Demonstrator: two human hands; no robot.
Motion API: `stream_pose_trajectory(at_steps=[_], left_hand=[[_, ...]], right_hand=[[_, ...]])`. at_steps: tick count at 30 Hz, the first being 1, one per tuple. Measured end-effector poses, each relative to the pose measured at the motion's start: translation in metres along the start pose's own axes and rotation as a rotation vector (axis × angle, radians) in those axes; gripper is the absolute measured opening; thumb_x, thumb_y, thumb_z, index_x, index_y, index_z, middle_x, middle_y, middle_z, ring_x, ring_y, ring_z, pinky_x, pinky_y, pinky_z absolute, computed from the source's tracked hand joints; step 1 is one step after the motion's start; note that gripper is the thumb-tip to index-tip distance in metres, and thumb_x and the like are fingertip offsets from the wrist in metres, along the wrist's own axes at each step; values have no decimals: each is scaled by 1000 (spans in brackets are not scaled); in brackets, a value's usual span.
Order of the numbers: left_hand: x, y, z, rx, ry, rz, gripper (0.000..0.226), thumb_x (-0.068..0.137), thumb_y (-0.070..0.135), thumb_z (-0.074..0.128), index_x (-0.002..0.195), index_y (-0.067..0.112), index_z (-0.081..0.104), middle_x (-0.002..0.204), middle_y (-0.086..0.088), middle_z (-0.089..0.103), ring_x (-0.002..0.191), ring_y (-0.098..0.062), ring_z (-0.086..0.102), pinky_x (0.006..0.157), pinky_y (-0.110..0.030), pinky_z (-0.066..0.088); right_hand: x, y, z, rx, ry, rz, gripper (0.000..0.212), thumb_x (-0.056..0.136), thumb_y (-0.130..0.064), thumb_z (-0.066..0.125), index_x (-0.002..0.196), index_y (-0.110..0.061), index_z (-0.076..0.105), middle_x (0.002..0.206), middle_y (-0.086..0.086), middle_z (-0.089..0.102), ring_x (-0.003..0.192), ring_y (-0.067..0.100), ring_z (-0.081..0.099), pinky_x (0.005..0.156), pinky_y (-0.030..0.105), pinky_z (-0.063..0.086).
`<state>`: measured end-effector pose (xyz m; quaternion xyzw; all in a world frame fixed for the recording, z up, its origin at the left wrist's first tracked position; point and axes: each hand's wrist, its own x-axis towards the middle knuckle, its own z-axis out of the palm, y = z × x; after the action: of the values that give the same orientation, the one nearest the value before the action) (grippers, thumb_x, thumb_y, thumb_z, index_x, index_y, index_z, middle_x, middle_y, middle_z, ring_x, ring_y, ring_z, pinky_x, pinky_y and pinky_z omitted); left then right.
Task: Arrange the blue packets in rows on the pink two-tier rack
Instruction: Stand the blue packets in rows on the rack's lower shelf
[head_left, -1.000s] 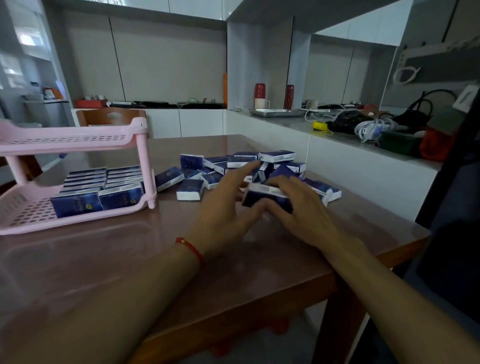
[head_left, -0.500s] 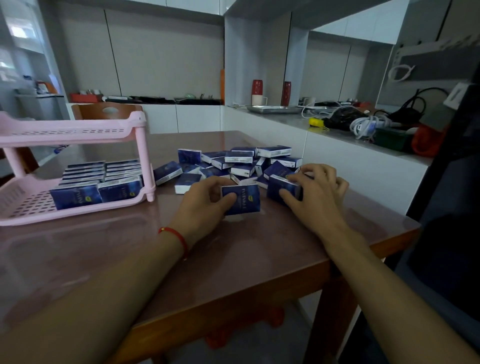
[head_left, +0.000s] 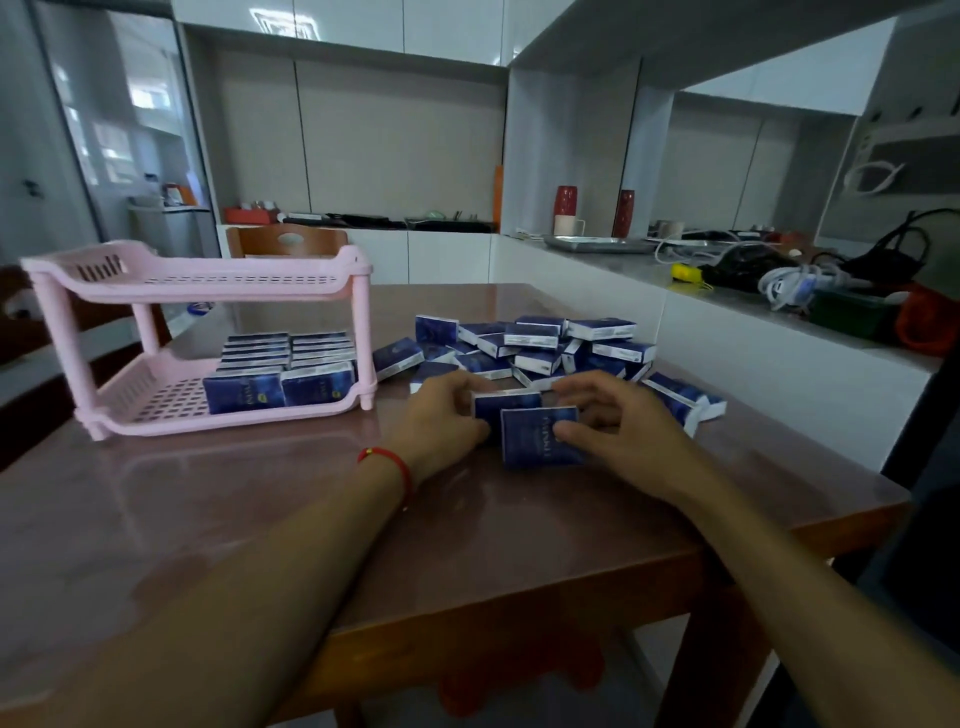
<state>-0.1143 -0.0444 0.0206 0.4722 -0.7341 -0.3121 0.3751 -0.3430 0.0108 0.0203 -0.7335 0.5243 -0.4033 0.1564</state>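
Gathering step: two blue packets (head_left: 540, 436) are held upright at the near edge of the loose pile (head_left: 545, 345), pinched between the left hand (head_left: 441, 421) and right hand (head_left: 618, 431), fingers curled. Transfer leftward to the pink rack (head_left: 218, 278) is called for next; two rows are already set on its lower tier (head_left: 156, 400).

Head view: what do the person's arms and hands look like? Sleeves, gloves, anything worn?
Both forearms are bare to the frame edge: no sleeves show. The left hand and right hand wear no gloves, and no rings or watch show. The only thing worn is a thin red cord bracelet round the left wrist, with a small gold-coloured bead. The right wrist is bare. No markings show on the fingers.
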Motion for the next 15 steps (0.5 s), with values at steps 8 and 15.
stream_pose_trajectory(at_steps=[8, 15], left_hand=[[-3, -3, -2, 92, -108, 104, 55, 82, 17, 79, 127, 22, 48, 97, 15, 53, 80, 2, 55, 64, -5, 46], [-2, -1, -15, 76, -83, 146, 58, 73, 6, 81, 123, 21, 57, 114, -5, 61, 103, -21, 64, 87, -29, 56]], right_hand=[[22, -8, 31, -294, 24, -65, 54, 90, -37, 71, 139, -26, 51, 128, -6, 49, 99, 8, 57, 89, 25, 50], [20, -21, 32, -209, 15, -62, 57, 86, -39, 75, 138, -32, 53, 115, -12, 52, 99, 4, 55, 85, 20, 49]])
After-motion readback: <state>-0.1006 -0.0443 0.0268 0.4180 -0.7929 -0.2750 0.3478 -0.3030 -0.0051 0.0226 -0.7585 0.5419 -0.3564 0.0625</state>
